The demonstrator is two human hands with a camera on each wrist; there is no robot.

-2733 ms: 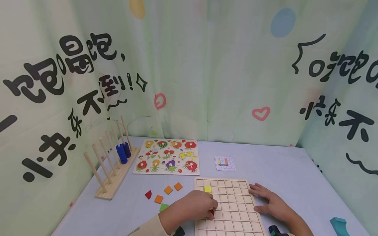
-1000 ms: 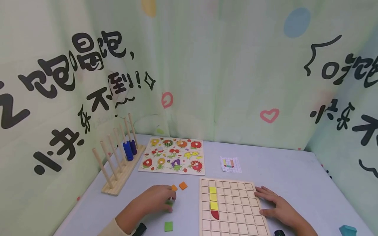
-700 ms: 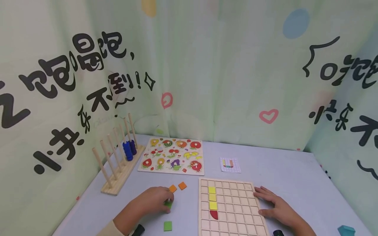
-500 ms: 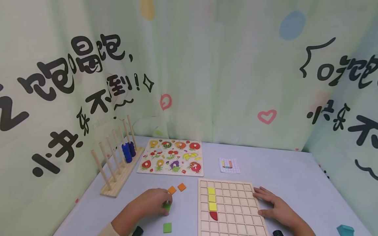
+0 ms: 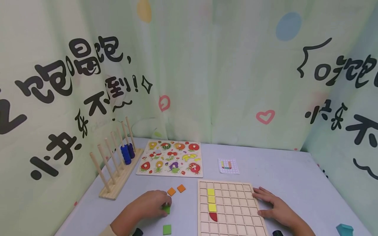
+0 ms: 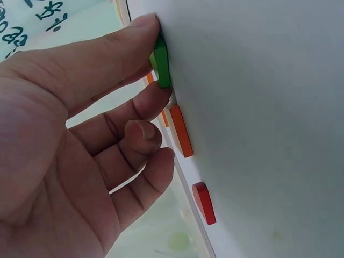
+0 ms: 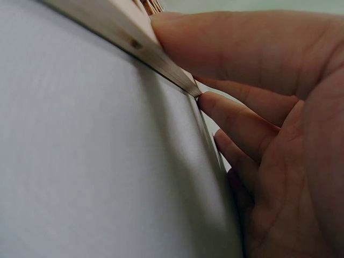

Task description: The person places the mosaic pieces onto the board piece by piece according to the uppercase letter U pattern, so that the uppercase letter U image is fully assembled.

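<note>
My left hand (image 5: 150,205) is on the table left of the board, pinching a green square tile (image 6: 162,63) between thumb and forefinger. The other fingers curl loosely beside an orange tile (image 6: 181,130) and a red piece (image 6: 204,202), which the hand hides in the head view. My right hand (image 5: 279,206) rests against the right edge of the wooden grid board (image 5: 236,206), its thumb (image 7: 231,45) touching the rim. In one column of the board lie yellow squares (image 5: 211,199), with a red quarter-round piece (image 5: 213,216) just below them.
Two orange tiles (image 5: 171,191) and another green tile (image 5: 167,229) lie near the left hand. Further back are a pegged rack (image 5: 118,178), a fruit puzzle board (image 5: 169,159) and a small pattern card (image 5: 228,166). A teal object (image 5: 344,229) stands at the right.
My left hand has left the board, where the red quarter-round piece now lies, and moved left to the green tile. The right hand stays at the board's edge; the head view has shifted slightly.
</note>
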